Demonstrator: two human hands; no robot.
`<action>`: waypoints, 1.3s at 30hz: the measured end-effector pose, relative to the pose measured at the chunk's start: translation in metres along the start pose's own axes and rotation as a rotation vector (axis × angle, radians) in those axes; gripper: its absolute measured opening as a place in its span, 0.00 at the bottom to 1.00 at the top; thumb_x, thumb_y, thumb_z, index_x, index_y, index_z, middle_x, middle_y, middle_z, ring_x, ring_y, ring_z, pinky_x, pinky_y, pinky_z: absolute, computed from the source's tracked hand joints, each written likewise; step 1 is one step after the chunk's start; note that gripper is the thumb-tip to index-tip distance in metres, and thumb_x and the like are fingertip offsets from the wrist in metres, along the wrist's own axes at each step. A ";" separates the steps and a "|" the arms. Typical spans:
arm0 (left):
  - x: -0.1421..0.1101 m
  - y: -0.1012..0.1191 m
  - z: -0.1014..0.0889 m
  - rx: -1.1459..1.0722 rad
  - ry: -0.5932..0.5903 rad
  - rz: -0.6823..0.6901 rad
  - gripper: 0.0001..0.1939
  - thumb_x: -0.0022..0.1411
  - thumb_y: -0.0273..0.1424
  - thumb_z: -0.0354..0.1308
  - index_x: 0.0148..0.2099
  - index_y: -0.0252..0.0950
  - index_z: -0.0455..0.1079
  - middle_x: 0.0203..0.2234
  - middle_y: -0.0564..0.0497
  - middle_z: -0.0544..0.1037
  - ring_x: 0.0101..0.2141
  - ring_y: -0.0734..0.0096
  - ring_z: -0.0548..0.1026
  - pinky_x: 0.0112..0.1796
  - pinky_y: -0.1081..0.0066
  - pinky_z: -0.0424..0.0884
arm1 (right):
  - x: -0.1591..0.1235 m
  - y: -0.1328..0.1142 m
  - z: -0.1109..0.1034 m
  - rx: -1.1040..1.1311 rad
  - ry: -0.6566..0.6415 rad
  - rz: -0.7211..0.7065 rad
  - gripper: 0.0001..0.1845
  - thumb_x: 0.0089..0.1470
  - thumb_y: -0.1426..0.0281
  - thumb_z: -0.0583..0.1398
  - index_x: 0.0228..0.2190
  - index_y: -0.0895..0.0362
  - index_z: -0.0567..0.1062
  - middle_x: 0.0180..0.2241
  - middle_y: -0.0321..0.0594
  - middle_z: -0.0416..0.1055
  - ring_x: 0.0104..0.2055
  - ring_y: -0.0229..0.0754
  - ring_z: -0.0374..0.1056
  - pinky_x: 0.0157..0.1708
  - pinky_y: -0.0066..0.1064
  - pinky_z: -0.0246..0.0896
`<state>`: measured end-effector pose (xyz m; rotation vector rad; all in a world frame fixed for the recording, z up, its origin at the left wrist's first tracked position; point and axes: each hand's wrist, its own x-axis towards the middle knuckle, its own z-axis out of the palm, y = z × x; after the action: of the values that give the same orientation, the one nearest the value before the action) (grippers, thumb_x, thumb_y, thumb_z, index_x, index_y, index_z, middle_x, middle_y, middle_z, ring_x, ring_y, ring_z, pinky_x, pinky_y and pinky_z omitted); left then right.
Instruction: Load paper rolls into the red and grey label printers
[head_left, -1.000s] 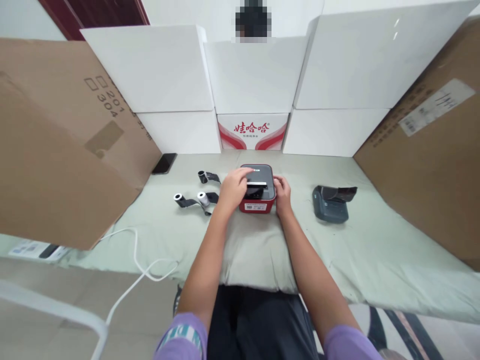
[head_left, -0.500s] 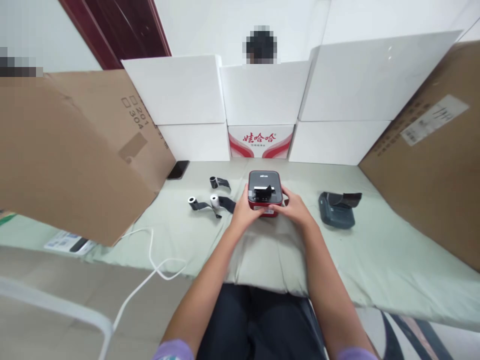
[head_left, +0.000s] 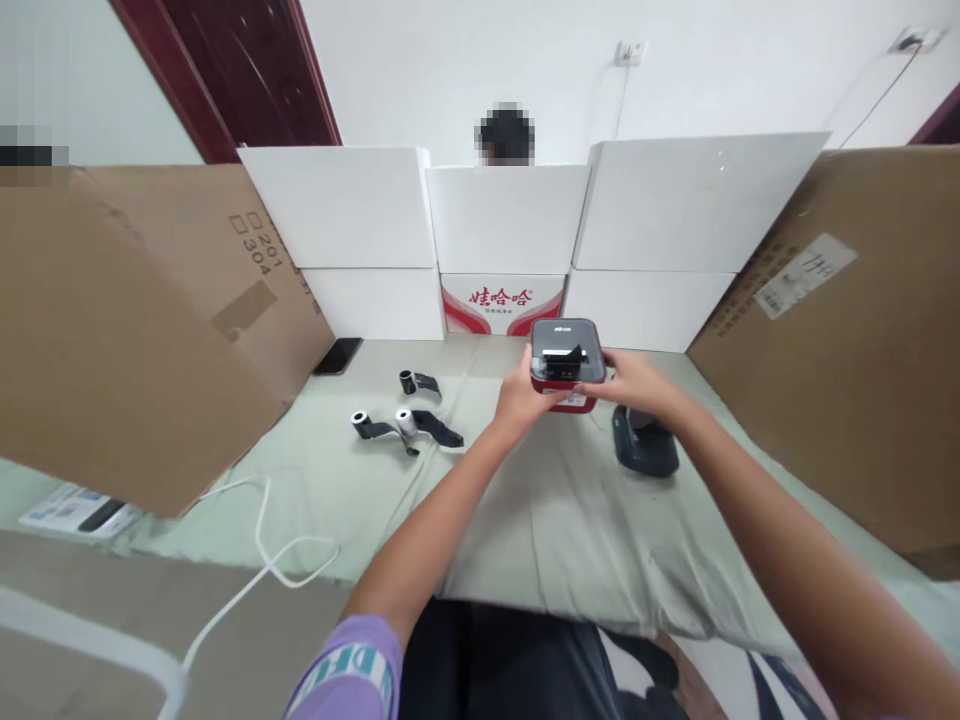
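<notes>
Between my two hands is a small red label printer (head_left: 568, 352) with a black top and a short strip of black paper sticking out of its slot. My left hand (head_left: 523, 393) grips its left side, thumb along the front face. On the opposite side my right hand (head_left: 634, 384) holds it, with the thumb also at the front. It appears raised off the cloth. Just below my right hand, a dark grey printer (head_left: 646, 445) lies on the table, partly covered by my forearm. Several small rolls with black tails, including a white-cored roll (head_left: 407, 421), lie to the left.
A pale green cloth (head_left: 525, 520) covers the table. White boxes (head_left: 506, 220) form a wall behind, with brown cardboard (head_left: 150, 330) left and another cardboard panel (head_left: 847, 360) right. A phone (head_left: 339, 355) and a white cable (head_left: 262, 530) are on the left. A person's head shows beyond the boxes.
Both hands have carried the red printer to the right and away from me, towards the dark grey printer. The head view has tilted up slightly. The rolls stay put on the cloth.
</notes>
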<state>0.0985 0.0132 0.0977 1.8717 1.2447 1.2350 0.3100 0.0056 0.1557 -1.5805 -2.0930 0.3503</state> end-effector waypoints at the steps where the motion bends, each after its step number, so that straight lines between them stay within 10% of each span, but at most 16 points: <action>1: 0.011 0.001 0.011 -0.022 -0.002 0.017 0.57 0.48 0.46 0.75 0.73 0.39 0.52 0.53 0.42 0.79 0.53 0.51 0.78 0.51 0.62 0.73 | 0.009 0.007 -0.012 -0.044 -0.017 0.030 0.26 0.44 0.54 0.70 0.42 0.58 0.81 0.38 0.45 0.81 0.40 0.54 0.75 0.38 0.37 0.69; 9: 0.062 -0.021 0.089 -0.032 -0.034 -0.022 0.57 0.48 0.40 0.76 0.73 0.37 0.51 0.59 0.38 0.75 0.60 0.49 0.72 0.57 0.59 0.69 | 0.042 0.082 -0.018 0.091 -0.147 0.240 0.32 0.40 0.53 0.72 0.45 0.59 0.79 0.38 0.47 0.79 0.28 0.41 0.68 0.20 0.29 0.61; 16: 0.051 -0.033 0.103 0.010 -0.115 -0.018 0.54 0.53 0.39 0.72 0.74 0.35 0.47 0.67 0.36 0.65 0.66 0.48 0.65 0.62 0.56 0.66 | 0.022 0.122 -0.010 0.393 -0.225 0.318 0.35 0.48 0.52 0.67 0.54 0.58 0.74 0.49 0.51 0.77 0.31 0.40 0.69 0.25 0.30 0.67; 20: 0.006 -0.024 0.094 0.140 -0.086 0.069 0.52 0.60 0.39 0.65 0.75 0.26 0.40 0.74 0.33 0.43 0.74 0.50 0.41 0.70 0.54 0.50 | -0.030 0.155 -0.010 0.729 0.052 0.465 0.23 0.56 0.49 0.60 0.48 0.46 0.77 0.63 0.44 0.68 0.57 0.52 0.70 0.51 0.42 0.71; 25: -0.038 -0.018 0.111 0.090 -0.671 0.140 0.61 0.53 0.47 0.69 0.76 0.28 0.39 0.73 0.33 0.47 0.72 0.47 0.51 0.69 0.55 0.55 | -0.115 0.155 0.045 0.981 0.348 0.646 0.16 0.56 0.53 0.57 0.36 0.47 0.81 0.55 0.50 0.76 0.63 0.57 0.68 0.59 0.46 0.66; 28: -0.039 -0.018 0.119 0.067 -0.749 0.169 0.58 0.54 0.44 0.69 0.76 0.32 0.41 0.73 0.36 0.49 0.70 0.46 0.55 0.67 0.55 0.59 | -0.138 0.129 0.078 0.959 0.550 0.593 0.16 0.50 0.53 0.61 0.37 0.46 0.80 0.52 0.42 0.78 0.59 0.59 0.71 0.58 0.54 0.67; 39: -0.046 -0.072 -0.026 0.175 -0.334 -0.021 0.53 0.54 0.39 0.70 0.75 0.36 0.48 0.66 0.39 0.66 0.63 0.47 0.69 0.62 0.54 0.66 | -0.020 0.011 0.166 0.802 0.360 0.296 0.34 0.58 0.48 0.54 0.57 0.54 0.74 0.58 0.45 0.75 0.65 0.55 0.65 0.63 0.52 0.61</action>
<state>0.0398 -0.0004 0.0310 2.0800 1.2135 0.7792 0.2362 0.0044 0.0050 -1.3088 -1.2052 0.8155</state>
